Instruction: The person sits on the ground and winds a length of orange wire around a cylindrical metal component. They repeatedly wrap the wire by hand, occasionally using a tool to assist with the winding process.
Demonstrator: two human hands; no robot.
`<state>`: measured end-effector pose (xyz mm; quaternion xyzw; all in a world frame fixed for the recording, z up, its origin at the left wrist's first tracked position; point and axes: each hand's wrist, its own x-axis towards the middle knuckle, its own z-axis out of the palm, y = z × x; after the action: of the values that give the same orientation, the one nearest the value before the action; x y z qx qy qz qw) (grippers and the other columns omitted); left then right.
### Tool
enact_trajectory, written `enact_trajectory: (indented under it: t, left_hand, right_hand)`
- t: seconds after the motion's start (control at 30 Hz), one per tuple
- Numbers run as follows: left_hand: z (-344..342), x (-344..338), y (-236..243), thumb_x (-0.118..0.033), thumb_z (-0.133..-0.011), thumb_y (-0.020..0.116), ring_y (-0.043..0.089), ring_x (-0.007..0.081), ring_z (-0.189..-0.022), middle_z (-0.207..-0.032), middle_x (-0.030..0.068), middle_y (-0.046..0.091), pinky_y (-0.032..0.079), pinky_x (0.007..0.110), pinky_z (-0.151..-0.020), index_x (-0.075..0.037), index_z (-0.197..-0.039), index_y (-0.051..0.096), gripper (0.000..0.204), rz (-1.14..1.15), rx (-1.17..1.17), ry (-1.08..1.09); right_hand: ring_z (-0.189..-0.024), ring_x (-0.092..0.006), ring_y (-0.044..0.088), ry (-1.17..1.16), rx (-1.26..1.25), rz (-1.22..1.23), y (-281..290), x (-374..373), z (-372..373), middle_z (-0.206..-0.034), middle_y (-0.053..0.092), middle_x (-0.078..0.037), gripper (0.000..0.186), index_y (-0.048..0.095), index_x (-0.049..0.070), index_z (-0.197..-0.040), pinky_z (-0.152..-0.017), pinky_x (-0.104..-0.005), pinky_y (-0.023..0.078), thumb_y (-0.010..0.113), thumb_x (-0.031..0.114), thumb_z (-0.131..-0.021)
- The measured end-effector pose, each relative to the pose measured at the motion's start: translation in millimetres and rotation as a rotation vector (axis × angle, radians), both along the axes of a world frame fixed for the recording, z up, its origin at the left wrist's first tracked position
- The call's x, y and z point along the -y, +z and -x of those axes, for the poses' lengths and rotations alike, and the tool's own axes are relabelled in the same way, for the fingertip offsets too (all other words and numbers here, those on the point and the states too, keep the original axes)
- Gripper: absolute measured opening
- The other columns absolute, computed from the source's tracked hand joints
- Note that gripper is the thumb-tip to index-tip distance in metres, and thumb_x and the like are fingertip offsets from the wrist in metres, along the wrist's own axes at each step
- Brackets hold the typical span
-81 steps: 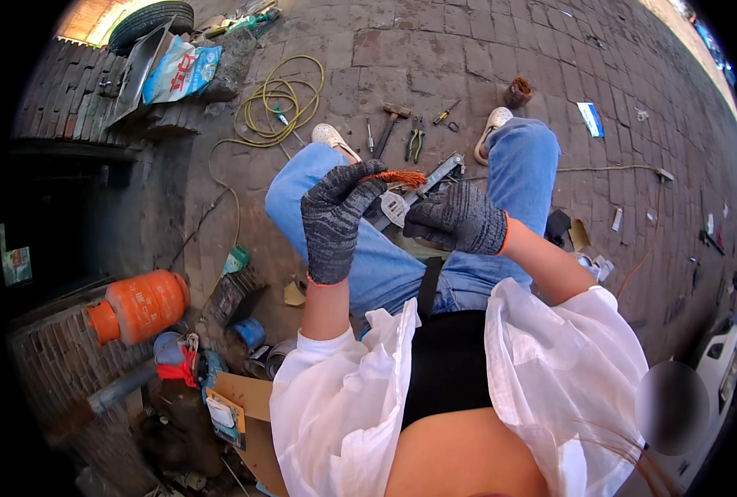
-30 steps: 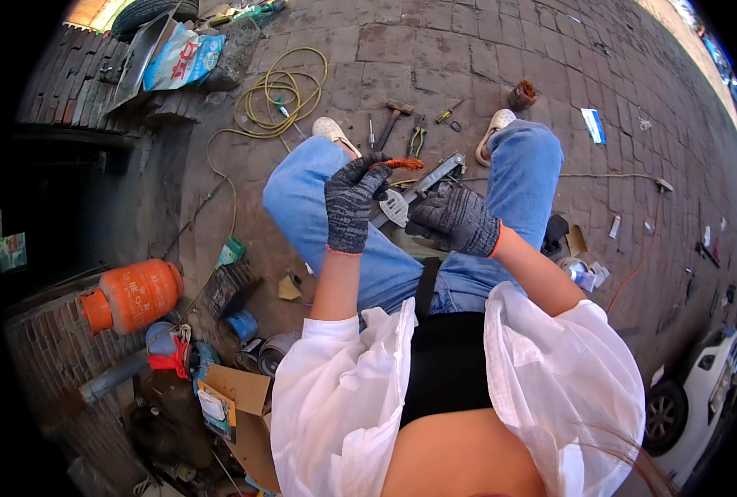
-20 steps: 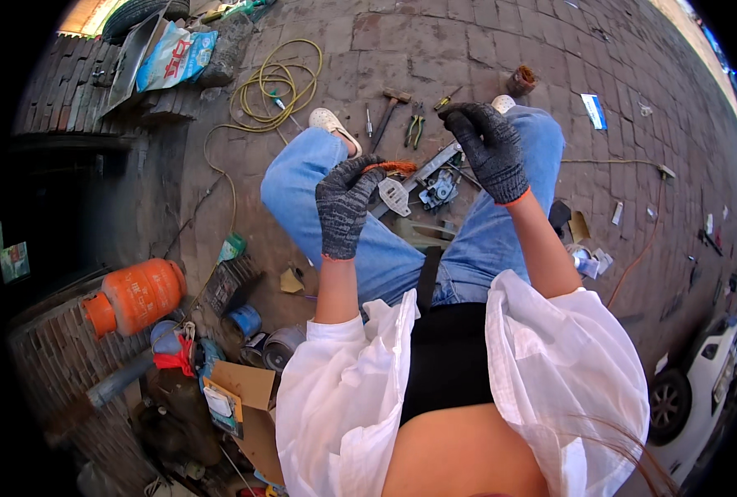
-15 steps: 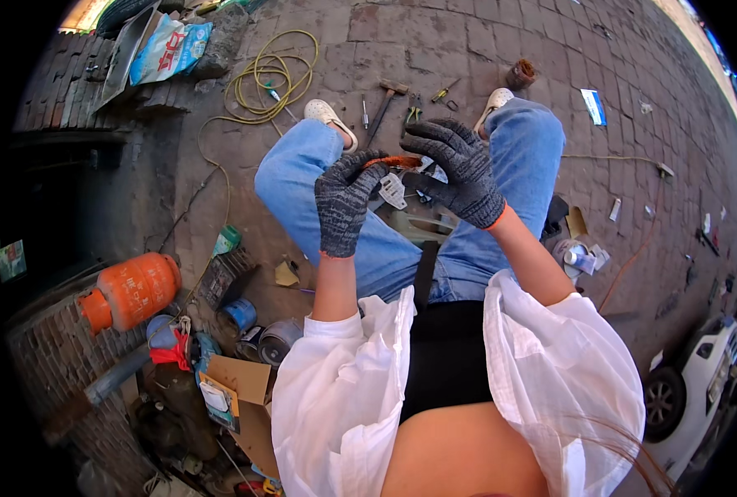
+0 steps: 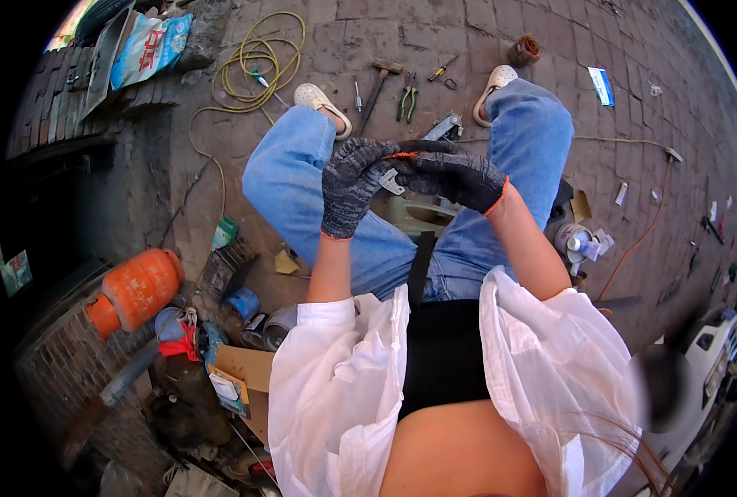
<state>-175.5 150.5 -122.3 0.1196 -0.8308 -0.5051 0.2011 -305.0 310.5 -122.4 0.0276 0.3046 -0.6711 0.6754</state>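
Note:
My left hand (image 5: 353,184), in a grey knit glove, is closed around one end of an orange-brown strand (image 5: 401,155) that looks like copper wire. From the other side my right hand (image 5: 459,176), gloved alike, curls its fingers over the strand, its fingertips meeting the left hand. Most of the strand is hidden by the gloves. A grey metal plate with holes (image 5: 391,181) shows just below the left fingers; whether it is held I cannot tell. Both hands are above the gap between my knees, over a pale green stool-like frame (image 5: 418,215).
Ahead on the brick paving lie a hammer (image 5: 378,91), pliers (image 5: 407,98), a screwdriver (image 5: 443,68) and a coiled yellow hose (image 5: 256,62). An orange gas cylinder (image 5: 140,286) and a cardboard box (image 5: 244,369) are at left. A white car (image 5: 700,364) stands at right.
My right hand has come down and in to the left hand, its spread fingers curling over the strand. Less of the strand and the metal plate shows. The view has shifted slightly.

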Motion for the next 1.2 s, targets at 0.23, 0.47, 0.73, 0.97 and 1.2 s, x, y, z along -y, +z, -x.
enact_trajectory:
  t: [0.23, 0.47, 0.73, 0.97, 1.2]
  left_hand:
    - [16, 21, -10, -0.001, -0.072, 0.067, 0.059, 0.0258, -0.091, -0.096, 0.0115, 0.063, 0.047, 0.035, -0.082, -0.005, -0.1, 0.065, 0.028, 0.029, 0.198, -0.24]
    - [23, 7, -59, 0.0, -0.073, 0.066, 0.06, 0.0232, -0.091, -0.1, 0.0116, 0.06, 0.047, 0.035, -0.083, -0.003, -0.105, 0.06, 0.033, -0.145, 0.351, -0.169]
    - [18, -48, -111, -0.003, -0.077, 0.056, 0.056, 0.0331, -0.093, -0.093, 0.0157, 0.06, 0.046, 0.042, -0.077, -0.004, -0.096, 0.062, 0.02, 0.273, 0.517, -0.156]
    - [21, -54, -155, -0.011, -0.076, 0.064, 0.05, 0.0385, -0.105, -0.113, 0.026, 0.047, 0.044, 0.04, -0.087, 0.0, -0.121, 0.042, 0.051, -0.307, 0.677, 0.115]
    - [25, -36, -214, -0.011, -0.086, 0.055, 0.056, 0.0216, -0.096, -0.113, 0.0153, 0.056, 0.045, 0.032, -0.083, -0.001, -0.131, 0.037, 0.05, -0.752, 0.931, 0.245]
  right_hand:
    - [-0.1, -0.0168, 0.058, -0.017, -0.015, -0.056, -34, -1, 4, -0.115, 0.057, -0.012, 0.041, 0.049, -0.003, -0.122, -0.091, -0.0287, 0.048, 0.06, 0.014, -0.087]
    - [-0.089, -0.0146, 0.057, 0.071, -0.7, -0.261, -104, -4, 9, -0.105, 0.06, -0.008, 0.041, 0.054, 0.001, -0.118, -0.08, -0.0257, 0.047, 0.063, 0.007, -0.078]
    - [-0.089, -0.0151, 0.057, -0.43, 0.272, -0.451, -150, -7, -14, -0.099, 0.06, -0.009, 0.041, 0.052, -0.002, -0.116, -0.077, -0.0263, 0.048, 0.064, 0.003, -0.078]
    - [-0.1, -0.0191, 0.058, -0.284, -0.321, -0.58, -166, 6, -18, -0.11, 0.06, -0.012, 0.043, 0.05, -0.001, -0.121, -0.091, -0.0301, 0.044, 0.064, 0.01, -0.082]
    - [-0.104, -0.0303, 0.055, -0.172, -0.759, -0.984, -234, 35, -14, -0.11, 0.058, -0.018, 0.045, 0.053, 0.002, -0.118, -0.09, -0.0363, 0.042, 0.061, 0.029, -0.083]
